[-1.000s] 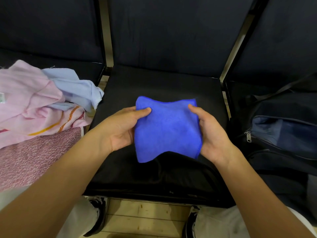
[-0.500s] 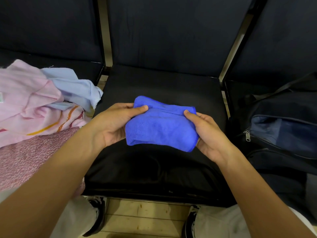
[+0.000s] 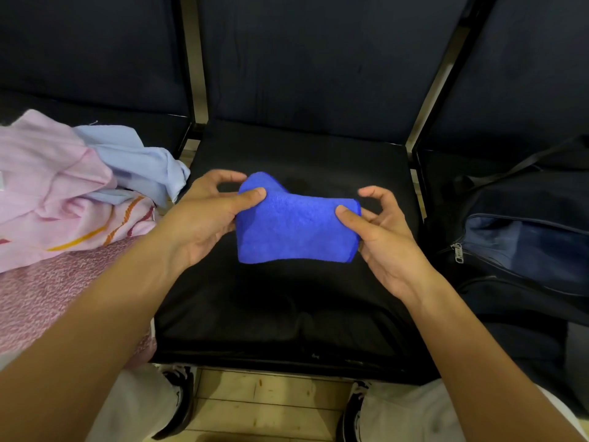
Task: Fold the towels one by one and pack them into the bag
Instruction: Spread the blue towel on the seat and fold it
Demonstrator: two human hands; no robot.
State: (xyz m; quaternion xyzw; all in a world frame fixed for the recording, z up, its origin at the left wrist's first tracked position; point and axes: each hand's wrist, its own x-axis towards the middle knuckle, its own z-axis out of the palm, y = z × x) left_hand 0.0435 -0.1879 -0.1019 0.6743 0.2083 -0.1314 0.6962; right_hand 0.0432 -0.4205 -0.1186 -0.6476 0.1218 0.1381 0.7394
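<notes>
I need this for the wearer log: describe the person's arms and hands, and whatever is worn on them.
Both forearms are bare right to the bottom edge of the frame, with no sleeve showing. The left hand and the right hand wear no gloves, and no ring, watch or bracelet shows on either. Nails are short and plain. No markings are visible on them.

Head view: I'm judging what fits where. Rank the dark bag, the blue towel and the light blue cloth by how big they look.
1. dark bag, largest, though cut off by the frame edge.
2. and 3. blue towel and light blue cloth look alike; the cloth is partly buried in the pile, so I won't rank them.
</notes>
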